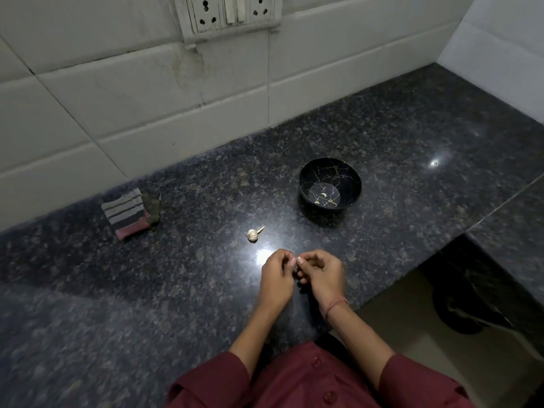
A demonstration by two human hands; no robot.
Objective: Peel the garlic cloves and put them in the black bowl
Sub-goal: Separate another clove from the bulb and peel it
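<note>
The left hand and right hand both pinch what seems a garlic clove in a closed grip to peel it, with the black bowl within reach at 1 o'clock and the garlic bulb at 11 o'clock.

- White tiled wall with a grimy socket-and-switch panel.
- Dark speckled granite countertop, a light glare on it.
- Beige floor lower right.
</note>
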